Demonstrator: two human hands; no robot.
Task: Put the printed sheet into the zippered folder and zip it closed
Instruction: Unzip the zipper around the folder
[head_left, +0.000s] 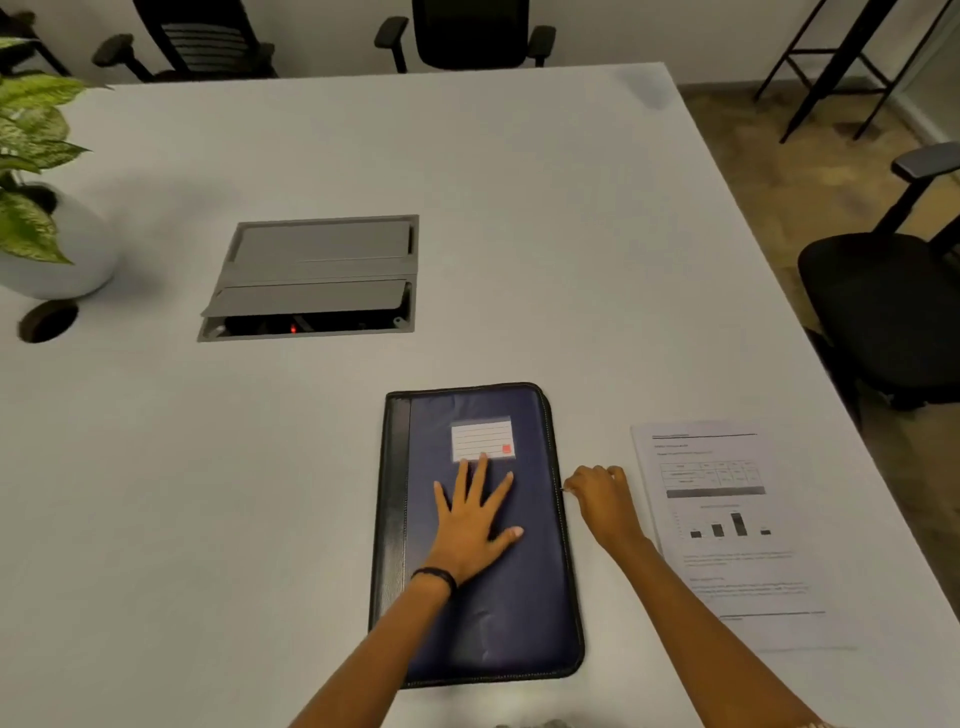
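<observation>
At the left edge of the large white desk (208, 467), a green-and-cream leafy plant in a round white pot (57, 244) is seen, and just in front of the pot a round dark cable hole (48, 320) is cut into the desktop. Further toward the middle of the desk, a grey metal cable hatch (311, 278) is set into the surface, its near flap raised so that a small red light is visible in the dark gap below.

Near the front edge, a navy-blue zippered folder with a black spine strip and a white lined label (498, 587) is laid flat and closed, its spine to the left. The left hand (475, 525), with a black band (435, 576) worn at the wrist, is spread flat, palm down, on the folder's cover, the fingertips reaching the lower edge of the label; nothing is grasped by it.

Just beside the folder's right edge, the right hand (602, 499) is held with fingers curled inward, thumb and forefinger pinched at the zipper track about halfway along that side. The zipper pull itself is too small to be made out.

To the right of that hand, near the desk's right edge, the white printed sheet with a table and a bar chart (727, 530) is lying flat on the desk, outside the folder and apart from it; its near left part is crossed by the right forearm.

Black office chairs (470, 34) are placed beyond the far and right edges of the desk.
</observation>
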